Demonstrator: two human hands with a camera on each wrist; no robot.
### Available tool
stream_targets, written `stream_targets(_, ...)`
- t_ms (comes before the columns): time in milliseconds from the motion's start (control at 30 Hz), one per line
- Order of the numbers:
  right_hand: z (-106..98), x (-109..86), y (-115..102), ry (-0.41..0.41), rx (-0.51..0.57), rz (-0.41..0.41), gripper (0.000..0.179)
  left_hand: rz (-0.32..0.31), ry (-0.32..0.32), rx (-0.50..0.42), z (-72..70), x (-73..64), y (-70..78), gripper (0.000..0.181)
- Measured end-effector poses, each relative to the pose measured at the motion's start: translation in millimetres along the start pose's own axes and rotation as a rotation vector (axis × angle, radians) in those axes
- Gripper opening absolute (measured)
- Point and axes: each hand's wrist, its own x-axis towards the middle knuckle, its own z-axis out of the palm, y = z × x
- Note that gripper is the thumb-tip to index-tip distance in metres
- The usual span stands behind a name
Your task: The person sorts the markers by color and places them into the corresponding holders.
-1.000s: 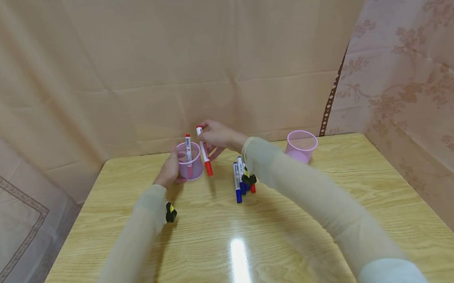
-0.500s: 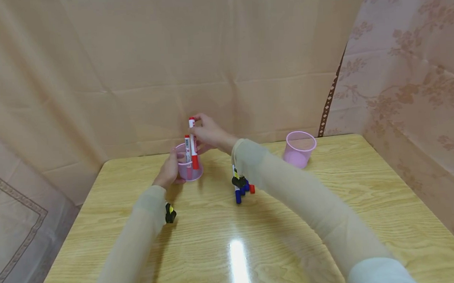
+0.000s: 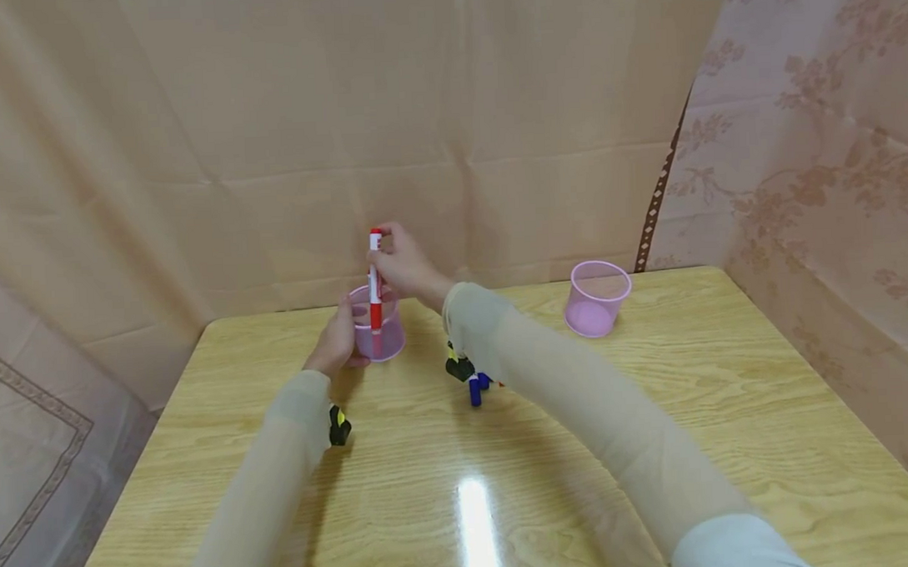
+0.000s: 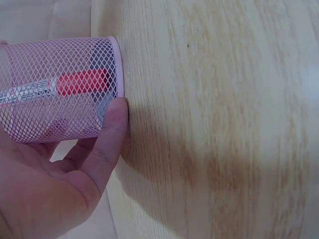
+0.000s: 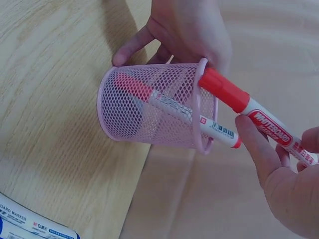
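Observation:
A pink mesh pen cup (image 3: pixel 390 344) stands near the table's back edge, and my left hand (image 3: pixel 336 338) grips its left side, fingers curled round it. One red whiteboard marker (image 5: pixel 172 109) leans inside, cap down, seen through the mesh in both wrist views. My right hand (image 3: pixel 408 264) pinches a second red whiteboard marker (image 3: pixel 375 265) by its upper part, above the cup. In the right wrist view that marker's red cap (image 5: pixel 224 89) is at the cup's rim, just entering the mouth. The left hand (image 4: pixel 60 184) touches the cup's base rim with one finger.
Blue markers (image 3: pixel 475 391) lie on the wooden table (image 3: pixel 401 485), partly hidden under the right forearm, with a bit of red beside them. Another pink mesh cup (image 3: pixel 597 303) stands at the back right. A curtain (image 3: pixel 344 137) hangs behind the table.
My right hand has carried the red marker left from beside the cup to above its mouth, turning it more upright. The left hand stays on the cup.

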Motion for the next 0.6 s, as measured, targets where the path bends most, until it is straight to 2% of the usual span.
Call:
stream_targets(167, 2, 4.0, 4, 0.042, 0.023, -0.062, 0.045, 0.003, 0.004, -0.006, 0.2, 0.6, -0.2, 0.084)
stream_targets(367, 2, 5.5, 6, 0.086, 0.033, -0.064, 0.043, 0.005, 0.009, 0.015, -0.9, -1.0, 1.1, 0.088)
stream_targets(600, 7, 10.3, 14, 0.114, -0.054, -0.111, 0.042, 0.0, 0.005, 0.008, -0.4, 1.1, 1.2, 0.085)
